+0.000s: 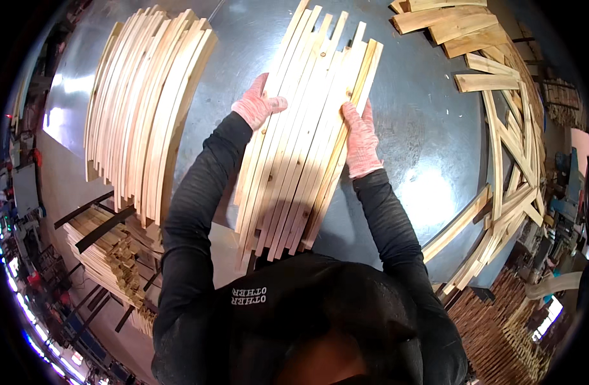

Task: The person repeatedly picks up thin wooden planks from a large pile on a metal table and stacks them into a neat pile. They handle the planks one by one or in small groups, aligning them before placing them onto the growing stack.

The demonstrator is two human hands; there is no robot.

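A bundle of long, pale wooden strips (301,135) lies lengthwise on the metal table in front of me, its ends uneven. My left hand (257,104), in a pink glove, grips the bundle's left side with the thumb over the top. On the opposite side my right hand (362,138), gloved alike, clasps the edge, its thumb on the outermost strips. Both hands hold the strips between them; the fingers under or behind the outer edges are partly hidden. The near ends of the strips reach close to my body.
Left of the bundle stands another row of wooden strips (147,109) on the metal table (423,141). Below it, more strips sit on a dark-framed rack (108,256). Loose boards (461,29) and crossed strips (512,154) line the table's right edge. Stacked wood (500,327) lies beyond, lower right.
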